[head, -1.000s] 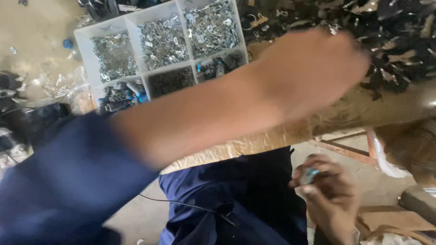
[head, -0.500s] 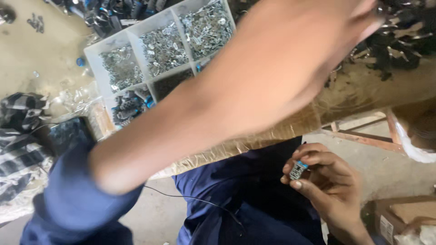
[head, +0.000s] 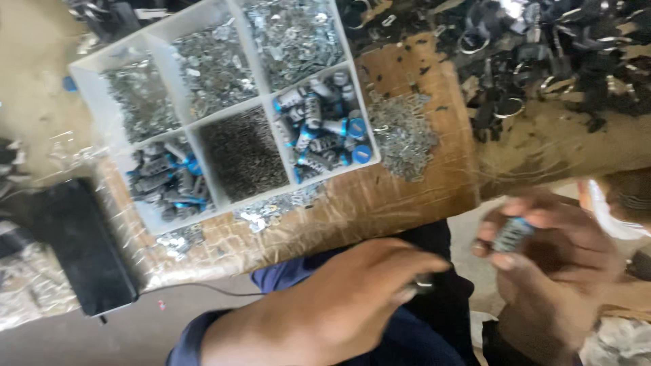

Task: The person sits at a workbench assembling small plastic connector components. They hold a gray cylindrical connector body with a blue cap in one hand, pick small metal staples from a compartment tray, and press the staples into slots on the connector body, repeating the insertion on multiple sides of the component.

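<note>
- A white plastic sorting tray with six compartments [head: 102, 108] lies tilted on the wooden bench wrapped in clear plastic film [head: 434, 183].
- The three far compartments hold heaps of small silvery metal clips [head: 210, 68], sorted by cell.
- The near middle compartment holds a dense mass of fine dark wire springs [head: 244, 156].
- The near left and near right compartments hold grey cylindrical parts with bright blue ends [head: 322, 132], lying jumbled.
- Just beside the tray's right wall lies a loose pile of silvery metal links [head: 400, 135], touching the bench top; a few more are scattered along the tray's near edge.
- At the far right of the bench lies a wide heap of black parts mixed with metal rings [head: 542, 54].
- A flat black rectangular case [head: 78, 251] lies at the left end of the bench, near its front edge.
- No label or sign can be made out on any of these.
- The right hand [head: 549, 261] is below the bench edge, over the lap, fingers curled around a small grey ribbed cylinder with a blue end [head: 513, 234], pinched between thumb and fingertips.
- The left hand [head: 352, 298] is at the lap in a dark blue sleeve [head: 186, 342], fingers loosely closed with a tiny dark piece [head: 422, 286] at the fingertips; blur hides what it is.
</note>
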`<action>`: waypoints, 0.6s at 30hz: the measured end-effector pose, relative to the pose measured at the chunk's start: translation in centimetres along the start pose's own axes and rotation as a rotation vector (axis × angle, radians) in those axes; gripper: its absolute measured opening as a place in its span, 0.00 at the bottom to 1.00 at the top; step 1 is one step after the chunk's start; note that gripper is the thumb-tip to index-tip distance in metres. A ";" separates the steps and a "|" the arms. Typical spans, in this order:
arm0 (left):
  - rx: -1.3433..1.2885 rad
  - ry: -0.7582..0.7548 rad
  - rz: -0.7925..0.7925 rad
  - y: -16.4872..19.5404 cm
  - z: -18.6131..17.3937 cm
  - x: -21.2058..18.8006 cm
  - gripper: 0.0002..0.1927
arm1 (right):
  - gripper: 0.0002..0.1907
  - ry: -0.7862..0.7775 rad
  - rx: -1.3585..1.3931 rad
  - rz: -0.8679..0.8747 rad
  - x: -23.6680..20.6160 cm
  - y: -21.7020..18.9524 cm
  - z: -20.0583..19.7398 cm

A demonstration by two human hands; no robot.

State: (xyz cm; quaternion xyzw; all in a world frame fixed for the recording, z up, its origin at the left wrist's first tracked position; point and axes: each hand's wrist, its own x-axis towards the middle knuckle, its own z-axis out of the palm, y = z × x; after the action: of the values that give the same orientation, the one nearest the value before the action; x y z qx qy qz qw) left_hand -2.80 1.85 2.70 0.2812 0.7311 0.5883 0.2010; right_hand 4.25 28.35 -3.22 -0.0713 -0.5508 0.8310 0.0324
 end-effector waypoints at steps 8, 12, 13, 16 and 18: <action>0.632 0.259 0.028 -0.6 3.3 5.4 0.11 | 0.22 0.136 0.070 -0.171 2.5 1.8 -0.6; 0.689 0.377 -0.028 -0.8 2.5 4.0 0.17 | 0.21 0.166 0.132 -0.095 2.7 4.9 1.0; 0.682 0.394 -0.046 -0.7 2.2 3.3 0.18 | 0.22 0.157 0.143 -0.079 2.8 4.9 1.4; 0.703 0.492 0.012 -0.5 1.4 0.4 0.16 | 0.24 0.074 0.082 -0.075 3.6 3.3 2.4; 0.722 0.494 -0.014 -0.9 1.0 -1.7 0.15 | 0.25 0.017 0.024 -0.061 4.1 1.6 2.9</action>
State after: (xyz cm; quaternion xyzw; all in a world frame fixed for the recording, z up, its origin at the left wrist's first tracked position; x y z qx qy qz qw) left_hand -1.00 1.33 1.58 0.1791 0.9180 0.3430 -0.0872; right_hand -0.23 25.62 -3.95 -0.0613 -0.5422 0.8356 0.0633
